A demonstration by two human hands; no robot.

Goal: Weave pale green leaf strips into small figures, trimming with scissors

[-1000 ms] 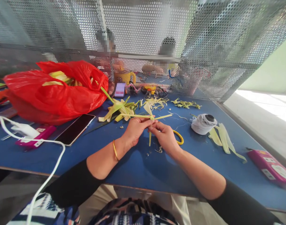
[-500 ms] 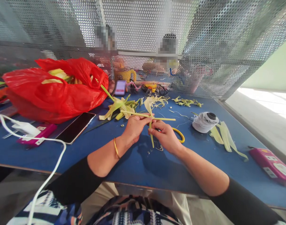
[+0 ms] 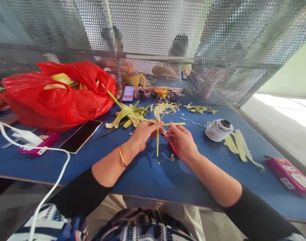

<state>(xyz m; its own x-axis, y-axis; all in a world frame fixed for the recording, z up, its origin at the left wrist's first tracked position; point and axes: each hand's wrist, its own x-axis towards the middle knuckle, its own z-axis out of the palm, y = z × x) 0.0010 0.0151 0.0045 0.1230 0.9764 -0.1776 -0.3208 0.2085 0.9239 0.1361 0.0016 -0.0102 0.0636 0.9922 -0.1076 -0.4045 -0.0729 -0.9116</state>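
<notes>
Head view, only cam. Both hands meet mid-counter over a crossed pair of palm-leaf strips [image 3: 158, 132]: one strip runs roughly level, the other hangs down from the crossing toward the counter [image 3: 147, 174], its tip just above the blue top. Left hand [image 3: 142, 134] has its grip closed on the strips at the crossing, thumb and fingers pinched. Right hand [image 3: 181, 140] pinches the level strip just right of the crossing, grip closed too; a red-handled tool [image 3: 172, 147] pokes out under its palm, blade end hidden, so can't tell what it is.

Handling, my read: strips look very light, thin, springy lengthwise but easy to crease or split along the grain. Smooth surface, prob. a bit slippery. Best held right at the crossing w/ fingertip pinch, not out at the free ends, which would flop.

Room: open blue patch in front of the hands toward the near edge. Left of the hands lie a phone [image 3: 80, 135], a pink device [image 3: 38, 144] w/ white cable [image 3: 52, 174], and a red plastic bag [image 3: 57, 95] w/ more leaves inside. Loose leaf pile [image 3: 129, 117] lies just beyond the left hand, scraps [image 3: 199, 109] further back. Right side: thread spool [image 3: 219, 130], cut leaf pieces [image 3: 240, 145] touching it, a second pink device [image 3: 289, 175] near the counter's right edge. Perforated metal screen [image 3: 218, 50] closes the far side; other people sit behind it, blurred.
</notes>
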